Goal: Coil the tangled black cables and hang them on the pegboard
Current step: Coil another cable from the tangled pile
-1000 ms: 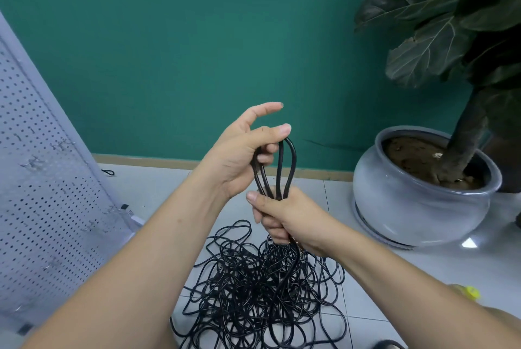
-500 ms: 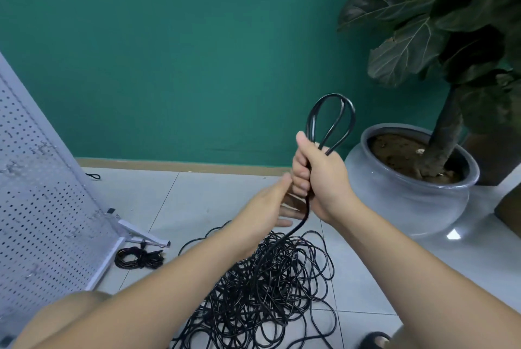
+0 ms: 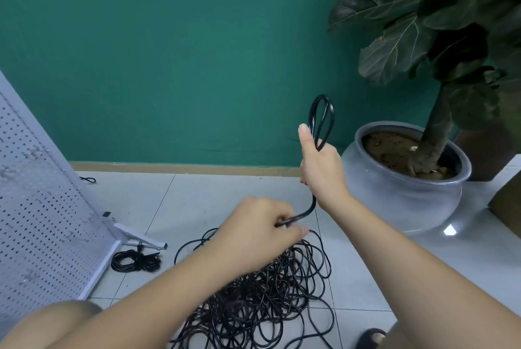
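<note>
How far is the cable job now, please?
Done: one small coiled bundle lies on the floor by the pegboard, not hung. In hand: right hand holds a few loops; left hand pinches the strand feeding them. Left: the big tangled pile, then hanging everything.

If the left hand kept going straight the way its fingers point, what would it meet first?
Probably the right forearm: the left hand, pinching the black cable, points rightward toward it. Depth is unclear; it might pass below.
</note>
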Available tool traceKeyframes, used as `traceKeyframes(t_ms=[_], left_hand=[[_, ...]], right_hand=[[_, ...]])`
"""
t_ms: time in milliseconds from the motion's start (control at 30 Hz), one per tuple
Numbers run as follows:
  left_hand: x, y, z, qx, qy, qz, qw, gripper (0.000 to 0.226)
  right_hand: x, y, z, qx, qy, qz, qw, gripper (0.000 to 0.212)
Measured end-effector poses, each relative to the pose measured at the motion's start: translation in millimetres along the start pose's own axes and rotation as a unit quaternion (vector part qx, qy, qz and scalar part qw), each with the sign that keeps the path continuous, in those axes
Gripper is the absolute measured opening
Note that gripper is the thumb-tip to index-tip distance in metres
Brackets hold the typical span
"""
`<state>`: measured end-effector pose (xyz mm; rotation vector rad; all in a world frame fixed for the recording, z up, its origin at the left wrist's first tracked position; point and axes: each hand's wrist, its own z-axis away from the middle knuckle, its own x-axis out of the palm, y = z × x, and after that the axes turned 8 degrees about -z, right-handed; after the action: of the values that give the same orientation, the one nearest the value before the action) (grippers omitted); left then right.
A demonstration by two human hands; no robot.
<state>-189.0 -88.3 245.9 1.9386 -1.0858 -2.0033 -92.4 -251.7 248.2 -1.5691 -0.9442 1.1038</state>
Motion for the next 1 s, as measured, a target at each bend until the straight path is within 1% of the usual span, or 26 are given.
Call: traceKeyframes(t_ms=[67,133,233,267,333,433,500,533,567,600,667,733,767,833,933,967,1000], left_hand=[[-27,-1,-2,-0.003,0.016,0.084,0.996,0.036],[-51,-7,-5,-0.001,0.044,0.148,0.988,0.034],[-75,-14,-8,0.009,0.080,0.198,0.977,0.025],[-80,-16,-9,0.016,0.099,0.192,0.976,0.023],[-87,-20,-12,0.041,0.150,0.143,0.977,0.023],[-93,-33,-18,0.102,0.224,0.046,0.968,0.034],[-96,-41,-21,0.133,0.247,-0.014,0.960,0.037],[-98,-44,-22,0.141,0.254,-0.026,0.957,0.037],[-100,-46,-22,0.147,0.256,-0.026,0.955,0.036],[-103,-48,-23,0.148,0.254,-0.022,0.956,0.034],[-105,-52,-25,0.140,0.238,-0.011,0.961,0.031],[-104,-54,-25,0.115,0.207,0.029,0.971,0.033],[-102,-52,-24,0.096,0.191,0.055,0.975,0.036],[-101,-48,-23,0.070,0.173,0.076,0.979,0.045],[-107,-47,-23,0.036,0.152,0.034,0.987,0.046],[-109,-49,-24,0.019,0.141,0.049,0.989,0.045],[-109,-51,-26,0.004,0.130,0.094,0.987,0.044]], right_hand=[[1,-2,2,0.007,-0.024,0.028,0.999,0.072],[8,-5,11,0.028,-0.058,0.025,0.998,0.074],[25,-11,33,0.072,-0.149,-0.042,0.985,0.084],[30,-13,42,0.093,-0.182,-0.088,0.975,0.086],[38,-16,59,0.128,-0.255,-0.187,0.940,0.089],[42,-16,76,0.143,-0.359,-0.284,0.878,0.092],[41,-18,81,0.133,-0.406,-0.310,0.849,0.098],[40,-19,83,0.130,-0.424,-0.314,0.839,0.101],[38,-20,83,0.128,-0.441,-0.312,0.832,0.099],[37,-21,83,0.125,-0.457,-0.305,0.826,0.093],[34,-21,81,0.112,-0.486,-0.271,0.823,0.067],[31,-22,80,0.104,-0.506,-0.223,0.827,0.043],[30,-22,80,0.101,-0.511,-0.198,0.830,0.039],[28,-19,78,0.092,-0.512,-0.156,0.840,0.039],[28,-16,76,0.060,-0.486,-0.101,0.866,0.030],[28,-15,75,0.052,-0.473,-0.085,0.875,0.029],[28,-14,74,0.044,-0.461,-0.070,0.884,0.030]])
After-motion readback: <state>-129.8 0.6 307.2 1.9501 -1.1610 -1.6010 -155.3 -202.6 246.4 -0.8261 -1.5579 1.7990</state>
